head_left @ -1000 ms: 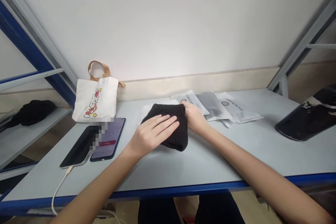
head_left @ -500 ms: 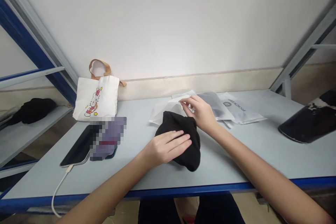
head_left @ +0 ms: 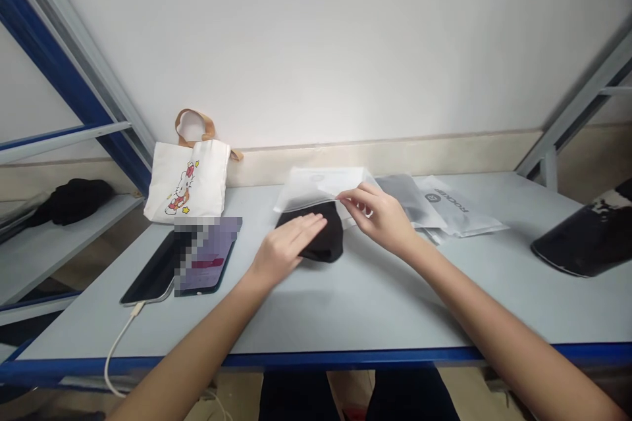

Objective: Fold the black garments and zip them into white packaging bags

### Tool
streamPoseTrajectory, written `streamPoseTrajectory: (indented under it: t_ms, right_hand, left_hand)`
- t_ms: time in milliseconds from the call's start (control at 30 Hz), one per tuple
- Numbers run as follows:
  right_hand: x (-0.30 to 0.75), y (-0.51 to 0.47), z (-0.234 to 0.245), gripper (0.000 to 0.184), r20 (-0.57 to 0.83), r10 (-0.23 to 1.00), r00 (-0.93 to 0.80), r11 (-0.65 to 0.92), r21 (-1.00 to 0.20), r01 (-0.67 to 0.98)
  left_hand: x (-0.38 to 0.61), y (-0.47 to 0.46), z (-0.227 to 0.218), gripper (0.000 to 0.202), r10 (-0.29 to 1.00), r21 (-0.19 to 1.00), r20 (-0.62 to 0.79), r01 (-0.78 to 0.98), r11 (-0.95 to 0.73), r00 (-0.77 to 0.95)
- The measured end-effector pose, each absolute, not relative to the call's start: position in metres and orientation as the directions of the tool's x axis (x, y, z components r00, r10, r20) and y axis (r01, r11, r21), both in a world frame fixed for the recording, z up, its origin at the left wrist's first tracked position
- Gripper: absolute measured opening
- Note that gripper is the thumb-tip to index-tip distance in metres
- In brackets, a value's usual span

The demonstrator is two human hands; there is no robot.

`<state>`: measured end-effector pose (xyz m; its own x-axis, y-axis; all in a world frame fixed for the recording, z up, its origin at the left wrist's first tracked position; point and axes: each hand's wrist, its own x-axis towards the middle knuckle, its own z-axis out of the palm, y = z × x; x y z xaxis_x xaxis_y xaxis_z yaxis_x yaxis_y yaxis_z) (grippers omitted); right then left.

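A folded black cloth item (head_left: 326, 237) is at the middle of the table, its far edge inside the mouth of a frosted plastic bag (head_left: 316, 184). My left hand (head_left: 286, 247) grips the cloth from the left, fingers lying straight across its top and thumb hidden beneath. With thumb and forefinger, my right hand (head_left: 372, 214) pinches the near edge of the bag, lifting it over the cloth.
More frosted bags with printing (head_left: 459, 207) lie right of my right hand. A white tote bag (head_left: 190, 181) leans on the wall at left, behind two phones, one (head_left: 153, 273) plugged into a white cable (head_left: 116, 348). A black glossy object (head_left: 582, 243) is at far right.
The black cloth has moved away from me and left, so that its far part is now under the bag's edge. My right hand has drawn the bag's edge over it.
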<state>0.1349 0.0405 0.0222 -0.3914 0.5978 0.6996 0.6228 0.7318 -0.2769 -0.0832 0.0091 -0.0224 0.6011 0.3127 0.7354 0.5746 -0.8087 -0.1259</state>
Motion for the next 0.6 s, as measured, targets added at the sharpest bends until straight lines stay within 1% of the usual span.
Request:
streamPoseTrajectory:
  t_ms: [67, 133, 200, 267, 333, 400, 467, 533, 600]
  right_hand:
    - [0.131, 0.038, 0.02, 0.016, 0.681, 0.609, -0.407, 0.734, -0.288, 0.615]
    - [0.126, 0.034, 0.018, 0.016, 0.664, 0.601, -0.445, 0.757, -0.295, 0.583]
    - [0.119, 0.028, 0.016, 0.017, 0.649, 0.573, -0.501, 0.791, -0.277, 0.545]
    - [0.115, 0.023, 0.015, 0.017, 0.62, 0.573, -0.536, 0.801, -0.284, 0.528]
    - [0.113, 0.021, 0.017, 0.016, 0.564, 0.633, -0.53, 0.765, -0.352, 0.539]
    - [0.114, 0.02, 0.019, 0.013, 0.504, 0.706, -0.497, 0.705, -0.432, 0.563]
    - [0.116, 0.02, 0.02, 0.012, 0.482, 0.727, -0.489, 0.684, -0.447, 0.576]
    - [0.116, 0.018, 0.02, 0.012, 0.494, 0.697, -0.52, 0.714, -0.406, 0.571]
    - [0.115, 0.015, 0.018, 0.013, 0.5, 0.665, -0.555, 0.743, -0.369, 0.559]
  left_hand:
    - [-0.088, 0.014, -0.026, 0.052, 0.383, -0.074, 0.738, 0.631, -0.772, 0.556]
    - [-0.087, 0.015, -0.029, 0.053, 0.401, -0.061, 0.738, 0.645, -0.762, 0.543]
    - [-0.08, 0.013, -0.031, 0.048, 0.356, -0.087, 0.756, 0.623, -0.777, 0.549]
    - [-0.073, 0.011, -0.031, 0.041, 0.271, -0.151, 0.772, 0.58, -0.801, 0.574]
    - [-0.069, 0.01, -0.031, 0.037, 0.202, -0.217, 0.766, 0.541, -0.812, 0.61]
    - [-0.067, 0.01, -0.031, 0.039, 0.188, -0.239, 0.749, 0.523, -0.818, 0.635]
    - [-0.069, 0.012, -0.033, 0.042, 0.241, -0.194, 0.736, 0.538, -0.82, 0.633]
    - [-0.072, 0.015, -0.037, 0.044, 0.39, -0.077, 0.708, 0.613, -0.787, 0.59]
    - [-0.076, 0.018, -0.042, 0.043, 0.555, 0.047, 0.676, 0.723, -0.69, 0.485]
